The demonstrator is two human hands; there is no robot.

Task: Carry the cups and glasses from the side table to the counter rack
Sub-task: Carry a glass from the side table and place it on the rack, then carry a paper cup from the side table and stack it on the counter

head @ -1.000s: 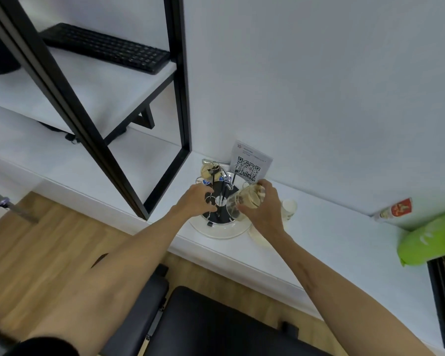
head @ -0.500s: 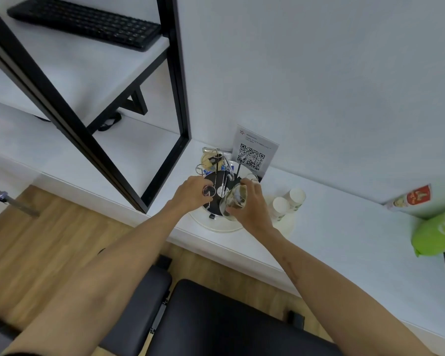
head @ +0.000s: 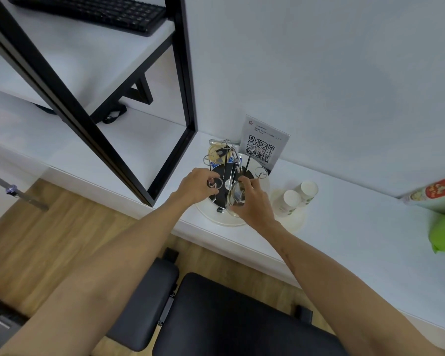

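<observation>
We have lowered the glass (head: pixel 236 199), gripped in our right hand (head: pixel 252 201), down over the near side of the rack (head: pixel 231 176), our left hand (head: pixel 198 186) pinching a rack prong, so seating seems close.

Both arms reach forward; left hand (head: pixel 198 185) and right hand (head: pixel 252 201) curled, gripping.

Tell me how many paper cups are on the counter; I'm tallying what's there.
2. One paper cup stands just right of the rack's round tray; the other is beside it, slightly farther back and right. Others may be hidden behind the hands.
</observation>
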